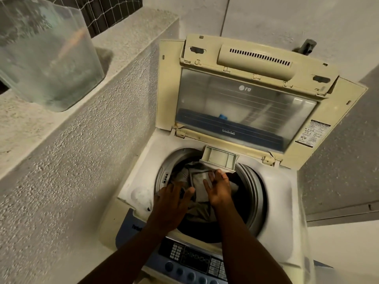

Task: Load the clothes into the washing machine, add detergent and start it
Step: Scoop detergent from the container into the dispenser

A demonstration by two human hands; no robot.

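Both my hands press into the clothes [200,181] in the drum: left hand [174,198] spread flat, right hand [218,189] seemingly pinching cloth (motion blurs it). The detergent drawer [219,158] lies straight ahead, nearer my right.

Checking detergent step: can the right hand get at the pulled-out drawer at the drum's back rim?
Probably yes. The right hand is over the clothes, fingertips just below the open detergent drawer; nothing lies between them.
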